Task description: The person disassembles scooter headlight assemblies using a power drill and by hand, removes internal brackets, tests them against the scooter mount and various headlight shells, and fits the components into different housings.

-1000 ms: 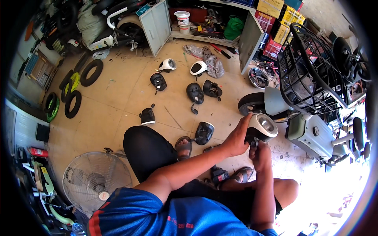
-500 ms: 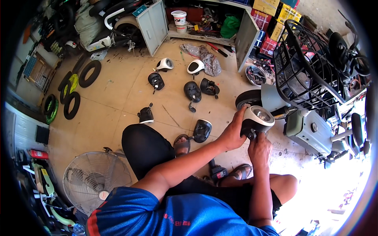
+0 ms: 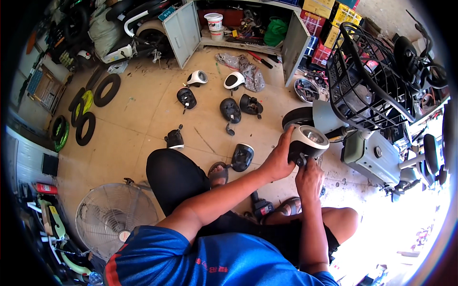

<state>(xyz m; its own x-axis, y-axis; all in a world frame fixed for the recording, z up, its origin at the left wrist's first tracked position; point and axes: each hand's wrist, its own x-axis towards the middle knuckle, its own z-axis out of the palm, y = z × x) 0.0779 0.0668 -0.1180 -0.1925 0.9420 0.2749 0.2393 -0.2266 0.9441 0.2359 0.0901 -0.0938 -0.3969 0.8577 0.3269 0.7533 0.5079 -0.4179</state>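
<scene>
My left hand (image 3: 282, 162) grips the side of a white-and-black headlamp housing (image 3: 313, 139) with a round lens, raised above my lap. My right hand (image 3: 310, 175) is closed around a small black fitting (image 3: 300, 158) under the housing; any tool in it is hidden. A black cordless power tool (image 3: 262, 207) lies on the floor between my sandalled feet. Beyond my bent left knee (image 3: 167, 171), several similar housings lie spread out, among them a black one (image 3: 242, 157) near my foot and a white-rimmed one (image 3: 234, 81) further back near a crumpled grey cloth (image 3: 253, 76).
A wire-guarded fan (image 3: 105, 219) stands at left, tyres (image 3: 85, 131) lie behind it. An open metal cabinet (image 3: 243, 45) and stacked boxes (image 3: 324, 24) are at the back. A scooter with a black basket (image 3: 362, 86) stands close on my right, beside a bright opening.
Both my hands and the housing have moved a little left and upward in view, and the whole scene has shifted slightly. My grip on the housing looks much the same.
</scene>
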